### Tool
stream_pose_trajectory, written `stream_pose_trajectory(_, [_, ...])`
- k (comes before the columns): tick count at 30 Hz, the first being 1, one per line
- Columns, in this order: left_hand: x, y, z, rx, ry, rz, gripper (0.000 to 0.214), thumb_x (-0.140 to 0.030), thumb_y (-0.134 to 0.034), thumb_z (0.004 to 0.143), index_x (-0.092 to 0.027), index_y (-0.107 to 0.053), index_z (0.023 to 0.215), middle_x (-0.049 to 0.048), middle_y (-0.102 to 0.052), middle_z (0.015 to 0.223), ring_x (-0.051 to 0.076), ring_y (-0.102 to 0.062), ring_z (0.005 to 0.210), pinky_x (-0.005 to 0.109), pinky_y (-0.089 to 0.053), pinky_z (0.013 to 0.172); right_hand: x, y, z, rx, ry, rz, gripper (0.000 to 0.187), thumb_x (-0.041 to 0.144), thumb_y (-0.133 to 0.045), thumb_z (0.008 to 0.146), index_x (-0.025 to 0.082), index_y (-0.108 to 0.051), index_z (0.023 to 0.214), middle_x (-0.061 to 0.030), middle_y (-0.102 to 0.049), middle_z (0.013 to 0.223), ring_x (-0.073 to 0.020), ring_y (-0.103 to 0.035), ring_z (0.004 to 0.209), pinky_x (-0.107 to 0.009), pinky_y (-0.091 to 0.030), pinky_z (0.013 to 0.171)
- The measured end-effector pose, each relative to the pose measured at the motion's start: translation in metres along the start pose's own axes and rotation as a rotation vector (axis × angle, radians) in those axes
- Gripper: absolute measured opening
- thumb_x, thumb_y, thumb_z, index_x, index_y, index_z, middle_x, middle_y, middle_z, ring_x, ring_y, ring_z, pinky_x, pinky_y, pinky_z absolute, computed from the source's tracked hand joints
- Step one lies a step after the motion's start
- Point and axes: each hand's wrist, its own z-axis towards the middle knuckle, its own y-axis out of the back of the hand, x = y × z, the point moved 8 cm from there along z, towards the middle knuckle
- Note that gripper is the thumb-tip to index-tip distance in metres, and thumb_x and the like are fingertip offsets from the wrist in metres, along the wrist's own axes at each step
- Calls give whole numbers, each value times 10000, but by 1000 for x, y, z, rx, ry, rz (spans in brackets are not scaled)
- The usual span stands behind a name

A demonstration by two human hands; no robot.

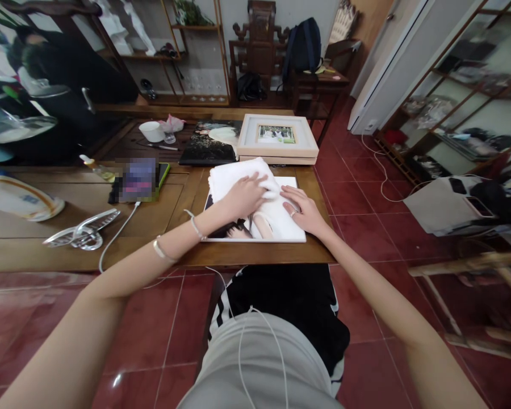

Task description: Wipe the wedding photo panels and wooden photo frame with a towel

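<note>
A white towel (234,173) lies folded over a flat photo panel (276,227) near the table's front edge. My left hand (247,196) is on top of the towel, its fingers bent into the cloth, which bunches up by the fingertips. The panel's picture shows dark and pale areas, and the towel and my left arm hide part of it. At the panel's right side, my right hand (302,210) rests with fingers stretched out over its surface, a ring on one finger.
Behind the panel, a light wooden picture frame (279,139) sits beside a dark photo panel (210,142). Leftward on the wooden table (166,196) are a phone (138,180) on a white cable, a clear hair claw (85,230), a dropper bottle (97,167) and a white cup (152,132).
</note>
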Motion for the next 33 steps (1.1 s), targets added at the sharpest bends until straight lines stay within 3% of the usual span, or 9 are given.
stream_pose_trajectory(4, [21, -10, 23, -43, -53, -92, 350, -264, -405, 1005, -109, -664, 1182, 196, -437, 1492, 293, -338, 1430, 466, -316, 1137, -1, 0, 0, -4, -10, -10, 333, 296, -545, 902, 233, -667, 1205, -84, -619, 1356, -254, -497, 1337, -518, -379, 1146])
stream_pose_trajectory(7, [13, -10, 23, -27, -78, -79, 345, -245, -408, 1001, -107, -666, 1183, 213, -457, 1470, 311, -358, 1415, 484, -343, 1112, -1, 0, 1, 0, -8, -15, 341, 298, -542, 902, 207, -669, 1205, -106, -619, 1354, -260, -498, 1336, -509, -375, 1150])
stream_pose_trajectory(13, [-60, 2, -30, -6, -127, 37, 236, -151, -549, 907, -129, -733, 1053, 199, -477, 1458, 398, -417, 1367, 520, -412, 1058, 0, 0, 1, 25, 9, -11, 351, 223, -518, 881, 218, -669, 1198, -93, -612, 1364, -269, -489, 1341, -513, -387, 1138])
stream_pose_trajectory(16, [-100, 14, -64, -116, -184, 46, 222, -163, -545, 907, -131, -751, 983, 189, -499, 1444, 399, -436, 1354, 505, -423, 1065, -1, 0, 0, 20, 14, 2, 382, 189, -473, 886, 235, -657, 1217, -68, -613, 1366, -246, -487, 1342, -502, -383, 1143])
stream_pose_trajectory(20, [-122, 17, -79, -186, -218, 20, 198, -199, -567, 897, -171, -761, 922, 156, -490, 1463, 383, -430, 1364, 500, -416, 1082, -1, -1, 0, 28, 24, 29, 403, 172, -439, 893, 221, -651, 1232, -77, -602, 1379, -242, -483, 1346, -493, -385, 1141])
stream_pose_trajectory(24, [-100, 9, -54, -125, -95, 36, 248, -169, -511, 923, -156, -753, 975, 164, -494, 1458, 379, -442, 1357, 512, -423, 1069, -3, 0, 1, 7, 2, 20, 389, 205, -430, 915, 223, -653, 1232, -88, -618, 1358, -249, -502, 1328, -498, -390, 1136])
stream_pose_trajectory(28, [-53, 5, -16, -29, 78, 28, 269, -153, -496, 926, -124, -712, 1084, 199, -496, 1443, 375, -463, 1338, 503, -445, 1026, 0, 0, 1, 24, 5, 8, 383, 243, -474, 911, 226, -633, 1259, -90, -610, 1366, -253, -491, 1336, -493, -380, 1143])
stream_pose_trajectory(31, [-22, 16, 12, -67, 144, -65, 297, -158, -444, 949, -79, -665, 1133, 232, -536, 1378, 334, -561, 1225, 422, -497, 924, 2, 0, 1, 21, 7, -7, 367, 281, -515, 903, 229, -634, 1246, -94, -615, 1355, -264, -497, 1326, -504, -382, 1133])
stream_pose_trajectory(33, [-13, 25, 29, -132, 107, -160, 303, -164, -404, 967, -68, -646, 1120, 222, -581, 1308, 292, -621, 1104, 372, -501, 866, 4, 1, 1, 17, 9, -16, 349, 316, -536, 899, 219, -649, 1215, -105, -616, 1348, -274, -501, 1320, -502, -386, 1126])
